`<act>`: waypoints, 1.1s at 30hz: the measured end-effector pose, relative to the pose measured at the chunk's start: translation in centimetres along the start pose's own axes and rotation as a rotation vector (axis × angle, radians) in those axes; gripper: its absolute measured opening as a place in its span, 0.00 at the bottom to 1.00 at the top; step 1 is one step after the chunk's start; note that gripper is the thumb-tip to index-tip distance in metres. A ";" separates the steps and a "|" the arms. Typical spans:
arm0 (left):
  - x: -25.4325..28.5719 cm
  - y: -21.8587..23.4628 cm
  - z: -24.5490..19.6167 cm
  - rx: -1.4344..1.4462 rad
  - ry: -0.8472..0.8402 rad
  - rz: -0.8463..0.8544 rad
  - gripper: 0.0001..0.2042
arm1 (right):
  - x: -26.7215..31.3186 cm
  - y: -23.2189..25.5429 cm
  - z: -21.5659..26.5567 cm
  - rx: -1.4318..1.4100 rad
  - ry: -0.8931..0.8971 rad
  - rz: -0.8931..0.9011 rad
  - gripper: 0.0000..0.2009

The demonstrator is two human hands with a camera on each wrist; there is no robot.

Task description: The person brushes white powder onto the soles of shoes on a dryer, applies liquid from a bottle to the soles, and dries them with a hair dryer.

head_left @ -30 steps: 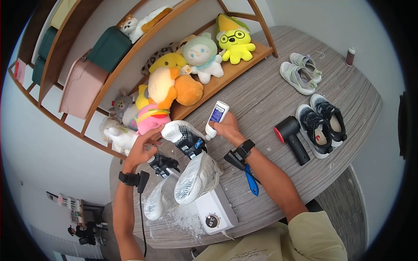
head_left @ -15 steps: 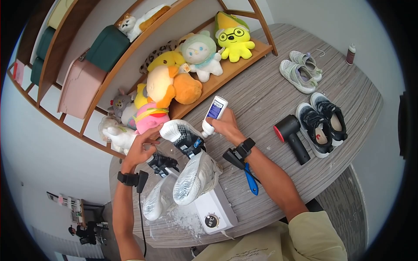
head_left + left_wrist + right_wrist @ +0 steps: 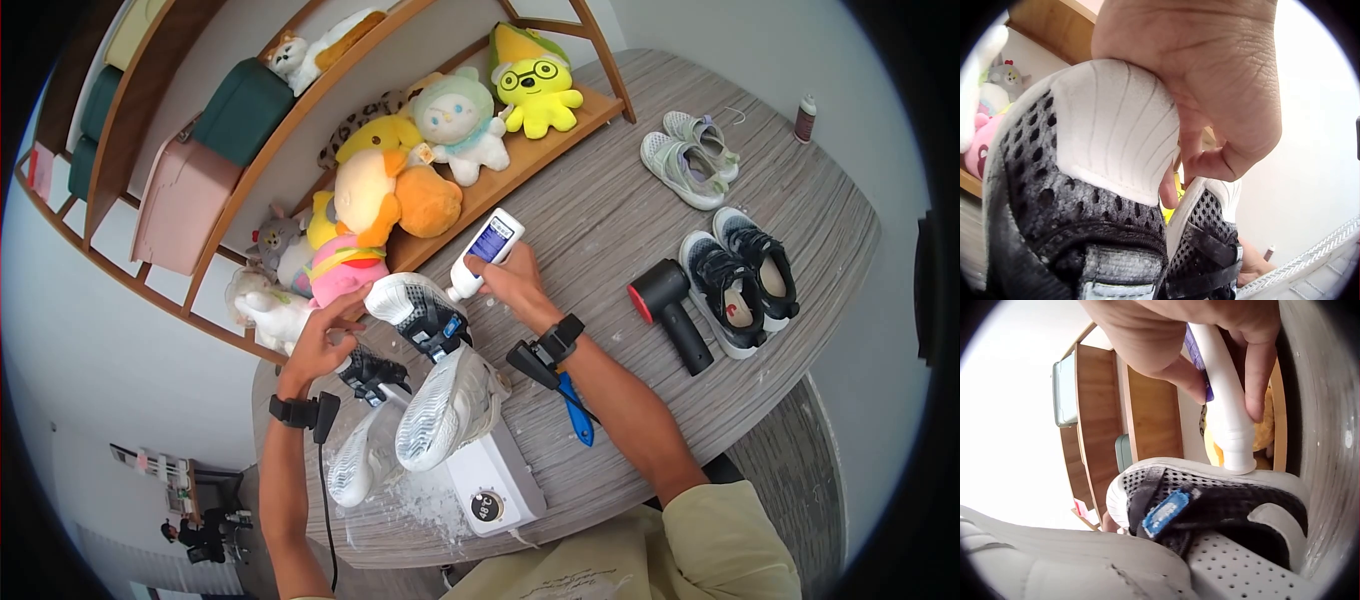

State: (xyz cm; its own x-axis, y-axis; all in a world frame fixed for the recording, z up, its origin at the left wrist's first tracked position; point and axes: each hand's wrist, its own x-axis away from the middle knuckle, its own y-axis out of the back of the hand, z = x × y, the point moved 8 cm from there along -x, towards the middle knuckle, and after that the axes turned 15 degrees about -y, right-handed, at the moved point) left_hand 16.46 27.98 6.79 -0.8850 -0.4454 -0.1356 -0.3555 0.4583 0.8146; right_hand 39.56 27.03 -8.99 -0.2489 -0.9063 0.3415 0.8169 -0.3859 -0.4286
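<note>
My right hand grips a white squeeze bottle with a blue-purple label, tilted nozzle-down. In the right wrist view its nozzle meets the sole edge of a black mesh shoe with a blue patch on its strap. Thumb and finger of my left hand pinch the white toe of that shoe, as the left wrist view shows. Closer to the left wrist camera is the matching black mesh shoe. Both sit propped, together with two white shoes, on a white shoe dryer reading 48°C.
White flakes lie beside the dryer. To the right are a blue-handled brush, a black hair dryer, black shoes and light shoes. A small bottle stands far right. Behind, a shelf holds plush toys.
My right hand has moved the bottle left along the sole edge toward the toe, and the bottle leans over more. My left hand stays at the toe.
</note>
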 end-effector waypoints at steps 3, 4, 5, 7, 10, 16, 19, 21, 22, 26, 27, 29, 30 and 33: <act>0.0 0.0 -0.1 -0.008 0.002 -0.002 0.40 | -0.4 0.6 -1.2 -0.071 -0.066 0.017 0.07; 0.0 0.0 0.0 -0.009 0.004 0.000 0.40 | -0.8 0.8 -1.8 -0.036 -0.096 0.013 0.07; 0.0 0.0 0.0 -0.010 0.006 0.002 0.40 | -1.1 1.1 -2.3 -0.001 -0.127 0.009 0.08; 0.0 0.0 -0.1 -0.008 0.006 0.003 0.40 | -1.4 1.5 -2.8 0.047 -0.167 -0.005 0.08; 0.0 -0.1 -0.3 -0.005 0.012 0.008 0.40 | -0.9 1.6 -2.4 0.059 -0.177 -0.014 0.09; -0.1 0.0 -0.6 -0.016 -0.005 -0.006 0.39 | 1.5 -0.6 2.0 0.043 -0.033 0.003 0.12; 0.0 0.0 -0.4 -0.013 -0.009 -0.003 0.39 | 1.3 -1.4 4.2 0.059 0.147 0.001 0.12; -0.2 0.0 -0.4 -0.013 -0.018 -0.002 0.39 | 2.9 -2.1 5.6 -0.043 0.072 0.066 0.12; -0.2 0.0 -0.5 -0.017 -0.017 -0.001 0.39 | 3.4 -2.3 6.2 -0.007 0.084 0.052 0.12; -0.2 0.0 -0.9 -0.009 -0.019 0.009 0.39 | 2.3 -1.5 4.2 -0.027 -0.013 0.066 0.15; -0.2 0.0 -0.8 -0.007 -0.010 0.014 0.38 | 1.7 -1.1 3.1 -0.032 -0.055 0.057 0.15; 0.0 0.0 -0.6 0.000 0.006 0.022 0.38 | 1.0 -0.3 1.0 0.003 -0.096 0.025 0.14; 0.0 -0.1 -0.6 -0.001 0.002 0.021 0.38 | 1.0 0.1 0.2 0.014 -0.119 0.019 0.13; -0.1 -0.1 -0.6 -0.017 -0.016 0.031 0.38 | 0.7 1.0 -1.6 0.020 -0.159 -0.010 0.12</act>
State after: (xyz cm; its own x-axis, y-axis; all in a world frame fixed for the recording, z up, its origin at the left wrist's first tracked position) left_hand 16.80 27.52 7.13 -0.9004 -0.4183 -0.1192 -0.3227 0.4586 0.8280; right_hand 39.37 25.76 -10.47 -0.1724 -0.8631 0.4747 0.8254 -0.3896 -0.4086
